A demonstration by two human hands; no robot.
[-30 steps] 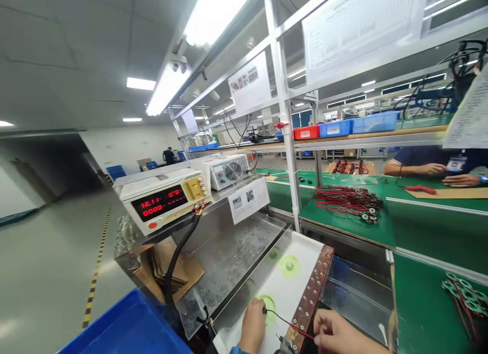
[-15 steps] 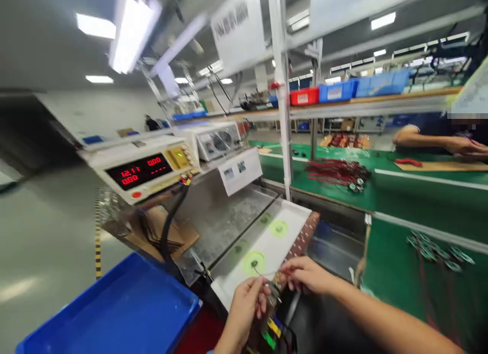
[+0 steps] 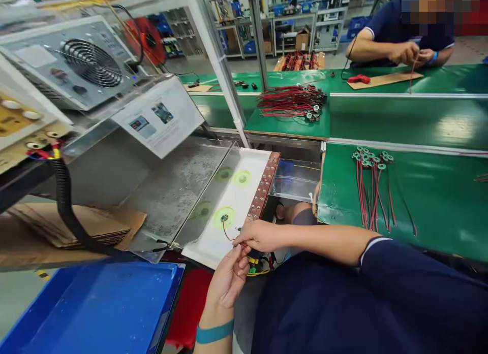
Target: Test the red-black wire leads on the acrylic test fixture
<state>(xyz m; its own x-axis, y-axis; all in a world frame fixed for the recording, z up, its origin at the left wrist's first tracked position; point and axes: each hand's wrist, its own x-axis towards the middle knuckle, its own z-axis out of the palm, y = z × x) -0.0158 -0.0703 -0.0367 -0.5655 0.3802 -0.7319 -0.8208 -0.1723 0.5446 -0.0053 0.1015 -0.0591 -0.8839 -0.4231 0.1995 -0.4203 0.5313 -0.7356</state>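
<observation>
A Close Pinch

Left hand (image 3: 229, 280) and right hand (image 3: 263, 235) meet, fingertips closed on a wire (image 3: 226, 233) — its disc (image 3: 224, 218) lies on the near green circle (image 3: 232, 221) of the white board (image 3: 204, 248), left of the brown strip (image 3: 263, 187).

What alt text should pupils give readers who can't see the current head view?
A person's left hand and right hand pinch a thin wire leading to a round board on a yellow-green disc. A blue tray sits lower left; wired boards lie at right.
</observation>
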